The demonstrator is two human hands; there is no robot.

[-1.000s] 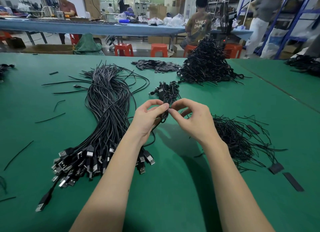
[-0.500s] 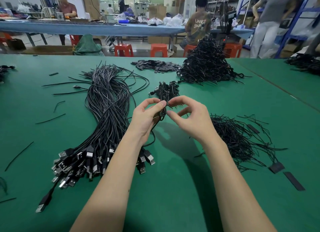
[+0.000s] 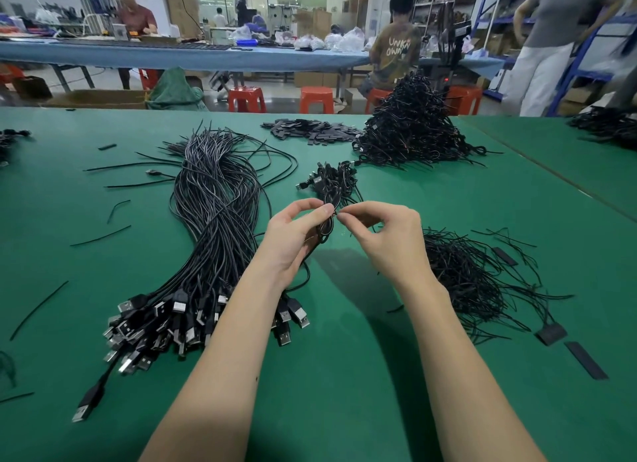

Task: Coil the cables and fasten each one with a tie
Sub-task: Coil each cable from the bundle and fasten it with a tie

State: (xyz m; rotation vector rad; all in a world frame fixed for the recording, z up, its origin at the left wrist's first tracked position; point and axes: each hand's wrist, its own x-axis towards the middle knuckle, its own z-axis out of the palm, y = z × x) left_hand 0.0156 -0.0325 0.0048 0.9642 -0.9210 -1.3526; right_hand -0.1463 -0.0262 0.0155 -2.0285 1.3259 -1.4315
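My left hand (image 3: 297, 238) grips a small coiled black cable (image 3: 326, 227) above the green table (image 3: 362, 375). My right hand (image 3: 386, 238) pinches a thin tie at the top of that coil; the tie itself is mostly hidden by my fingertips. A long bundle of uncoiled black USB cables (image 3: 213, 220) lies to the left, plugs toward me. A loose heap of black wire ties (image 3: 472, 275) lies to the right. A few finished coils (image 3: 332, 180) sit just beyond my hands.
A tall pile of coiled cables (image 3: 412, 127) stands at the back right, with flat black strips (image 3: 310, 132) beside it. Stray ties are scattered on the left of the table. Several people and red stools (image 3: 315, 99) are beyond the far edge.
Both hands have lifted slightly away from me with the coil. The fingertips of my right hand have closed in on the coil's top.
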